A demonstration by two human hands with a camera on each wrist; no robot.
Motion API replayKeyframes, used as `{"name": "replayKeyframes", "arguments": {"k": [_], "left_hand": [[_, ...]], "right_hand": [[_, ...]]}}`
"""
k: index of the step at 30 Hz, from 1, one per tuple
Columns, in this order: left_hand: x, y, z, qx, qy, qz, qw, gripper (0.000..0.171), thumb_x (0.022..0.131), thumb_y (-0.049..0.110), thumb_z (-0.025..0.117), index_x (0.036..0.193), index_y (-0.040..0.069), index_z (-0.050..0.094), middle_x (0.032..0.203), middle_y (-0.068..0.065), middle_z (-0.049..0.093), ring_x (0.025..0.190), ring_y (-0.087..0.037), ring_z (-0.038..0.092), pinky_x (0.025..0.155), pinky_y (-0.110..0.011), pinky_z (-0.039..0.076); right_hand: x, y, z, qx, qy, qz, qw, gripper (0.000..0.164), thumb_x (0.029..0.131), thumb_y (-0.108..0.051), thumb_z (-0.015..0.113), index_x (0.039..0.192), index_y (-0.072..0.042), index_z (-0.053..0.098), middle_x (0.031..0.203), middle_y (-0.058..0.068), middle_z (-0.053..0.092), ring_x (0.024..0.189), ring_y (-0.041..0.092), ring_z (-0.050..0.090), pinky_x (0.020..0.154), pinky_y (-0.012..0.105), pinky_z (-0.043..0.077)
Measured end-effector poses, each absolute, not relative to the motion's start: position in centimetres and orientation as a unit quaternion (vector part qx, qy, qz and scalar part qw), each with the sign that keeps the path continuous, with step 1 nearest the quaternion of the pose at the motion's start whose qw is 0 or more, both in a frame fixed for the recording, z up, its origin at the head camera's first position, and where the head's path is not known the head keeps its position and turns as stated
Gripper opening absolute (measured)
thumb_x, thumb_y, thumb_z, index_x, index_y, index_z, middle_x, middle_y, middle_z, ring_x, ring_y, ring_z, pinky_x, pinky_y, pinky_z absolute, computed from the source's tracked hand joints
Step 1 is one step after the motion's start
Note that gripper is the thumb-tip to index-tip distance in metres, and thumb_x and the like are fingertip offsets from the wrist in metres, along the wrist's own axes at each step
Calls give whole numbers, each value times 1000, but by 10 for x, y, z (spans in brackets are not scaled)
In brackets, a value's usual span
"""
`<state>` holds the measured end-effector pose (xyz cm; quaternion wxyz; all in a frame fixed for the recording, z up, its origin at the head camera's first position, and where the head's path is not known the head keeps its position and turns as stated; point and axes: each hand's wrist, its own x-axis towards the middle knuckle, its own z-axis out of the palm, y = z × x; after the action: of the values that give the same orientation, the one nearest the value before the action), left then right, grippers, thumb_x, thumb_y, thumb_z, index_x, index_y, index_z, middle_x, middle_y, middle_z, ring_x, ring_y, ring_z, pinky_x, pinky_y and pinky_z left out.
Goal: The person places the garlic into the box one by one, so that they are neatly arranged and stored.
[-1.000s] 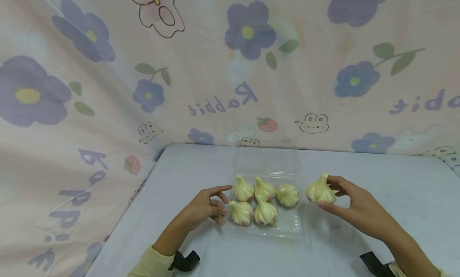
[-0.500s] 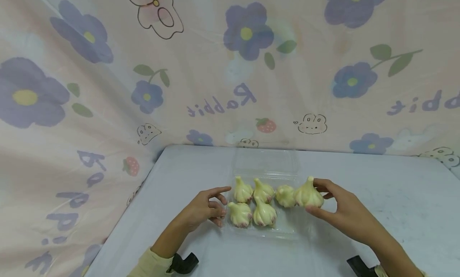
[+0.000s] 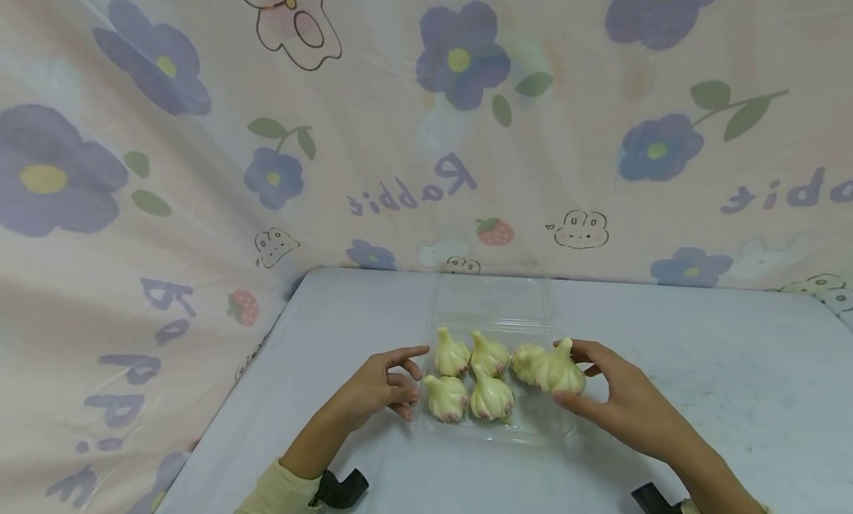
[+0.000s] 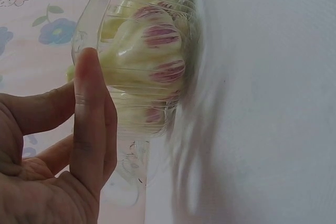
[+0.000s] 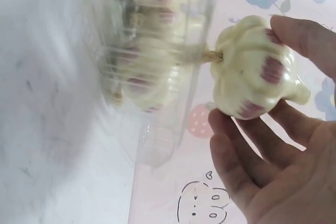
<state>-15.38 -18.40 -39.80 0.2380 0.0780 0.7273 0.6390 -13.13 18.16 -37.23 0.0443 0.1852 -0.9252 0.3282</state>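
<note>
My right hand (image 3: pixel 629 406) pinches a pale yellow garlic bulb (image 3: pixel 560 372) between thumb and fingers, above the right side of a clear plastic clamshell box (image 3: pixel 533 427). In the right wrist view this bulb (image 5: pixel 257 69) shows purple streaks and a root stub, and it is higher than the box rim. Several garlic bulbs sit inside the box; the back right bulb (image 3: pixel 526 360) is partly hidden behind the held one. At the box's left side rests my left hand (image 3: pixel 376 388), fingers loosely bent, one fingertip (image 4: pixel 88 59) right at the rim.
The box's clear lid (image 3: pixel 493 299) lies folded back towards the far edge of the white table (image 3: pixel 360 306). A patterned curtain (image 3: pixel 400 129) hangs behind and along the left. Black wrist mounts (image 3: pixel 341 488) sit at both cuffs.
My right hand has carried its garlic bulb leftward and slightly nearer, from beside the box to over its right side. The left hand stays where it was.
</note>
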Motion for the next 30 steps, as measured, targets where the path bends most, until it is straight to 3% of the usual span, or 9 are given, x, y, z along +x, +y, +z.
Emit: {"name": "replayKeyframes", "arguments": {"k": [6,16,23,30], "left_hand": [[-153,-183,-398,79,727,640,236,71,88,-13,61,153,7,39,108,-11,52,73,-15,65,58,-28,61],[-153,-183,-399,76,724,643,235,71,88,-13,61,153,6,39,107,-10,53,73,-15,65,58,-26,60],[-153,-183,-402,73,720,648,239,71,87,-14,62,152,5,39,107,-10,52,72,-14,64,59,-27,60],[-153,-183,-399,76,720,648,237,70,88,-14,61,152,5,39,107,-10,52,73,-14,64,59,-27,60]], "right_hand": [[-131,177,-379,186,-929,317,48,63,84,-48,77,135,-18,54,122,-4,64,109,15,59,86,36,55],[-133,167,-383,203,-930,304,37,70,80,-44,81,134,-7,57,122,4,65,116,29,60,93,55,52],[-133,164,-388,213,-938,270,39,65,76,-42,84,128,-9,61,123,3,65,109,26,62,88,52,54],[-136,162,-392,223,-942,245,53,63,74,-40,86,125,-11,62,123,3,65,112,29,61,92,56,47]]}}
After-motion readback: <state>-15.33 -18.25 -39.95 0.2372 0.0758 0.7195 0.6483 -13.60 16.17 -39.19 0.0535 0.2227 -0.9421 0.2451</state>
